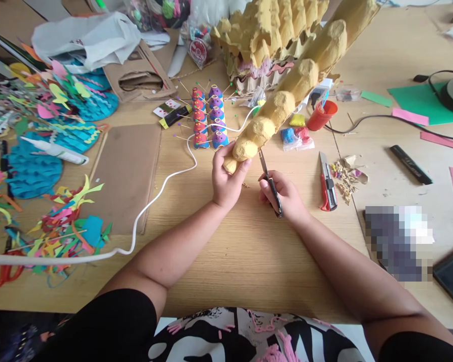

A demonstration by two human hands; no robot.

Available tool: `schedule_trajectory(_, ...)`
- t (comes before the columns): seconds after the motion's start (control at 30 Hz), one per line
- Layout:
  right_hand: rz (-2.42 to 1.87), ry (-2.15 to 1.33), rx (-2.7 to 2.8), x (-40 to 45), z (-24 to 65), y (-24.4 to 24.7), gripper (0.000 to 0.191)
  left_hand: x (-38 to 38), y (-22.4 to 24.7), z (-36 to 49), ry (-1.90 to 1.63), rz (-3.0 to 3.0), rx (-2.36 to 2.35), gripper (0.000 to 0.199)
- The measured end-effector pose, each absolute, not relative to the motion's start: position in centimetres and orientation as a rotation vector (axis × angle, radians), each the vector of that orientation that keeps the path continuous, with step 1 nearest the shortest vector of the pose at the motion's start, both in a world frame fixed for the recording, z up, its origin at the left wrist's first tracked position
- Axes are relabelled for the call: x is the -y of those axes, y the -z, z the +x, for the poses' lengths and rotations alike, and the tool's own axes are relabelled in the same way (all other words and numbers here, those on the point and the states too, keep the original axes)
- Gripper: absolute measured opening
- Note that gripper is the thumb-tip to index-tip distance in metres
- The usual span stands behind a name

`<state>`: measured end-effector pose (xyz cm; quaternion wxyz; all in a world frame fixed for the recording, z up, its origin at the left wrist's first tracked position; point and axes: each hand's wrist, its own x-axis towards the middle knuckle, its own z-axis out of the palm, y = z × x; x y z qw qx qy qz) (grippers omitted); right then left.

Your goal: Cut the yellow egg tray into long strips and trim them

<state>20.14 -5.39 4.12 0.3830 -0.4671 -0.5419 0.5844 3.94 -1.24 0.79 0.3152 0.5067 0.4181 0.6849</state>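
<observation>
A long strip of yellow egg carton [283, 108] slants up and away to the right, its near end gripped by my left hand [228, 178]. My right hand [283, 193] is closed round the dark handles of a pair of scissors [270, 183]. The blades point up and meet the strip's lower edge close to my left hand; whether they are parted there I cannot tell. Behind my left hand stand two rows of painted egg-carton cups, one red [200, 120] and one purple [217, 118], with pins stuck in them.
A red utility knife [328, 183] lies right of my right hand, beside carton scraps [349, 176]. A red cup [322, 114] and stacked egg trays [272, 30] stand farther back. A white cord [154, 201] crosses the left side, near cardboard [126, 176] and paper cuttings [68, 231].
</observation>
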Motion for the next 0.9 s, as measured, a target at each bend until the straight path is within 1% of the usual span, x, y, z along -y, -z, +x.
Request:
schedule_trajectory(0.37,-1.162,-1.500,1.382,5.32,20.00,-3.96,0.054,1.34,-1.02,4.08,-1.819,1.300,-1.101,0.062)
schedule_trajectory(0.6,-1.145,-1.498,1.400,5.25,20.09,-3.79,0.052,1.38,-1.03,4.12,-1.787,1.282,-1.121,0.063)
schedule_trajectory(0.9,-1.147,-1.482,1.405,5.46,19.92,-3.85,0.050,1.25,-0.95,4.17,-1.822,1.265,-1.080,0.058)
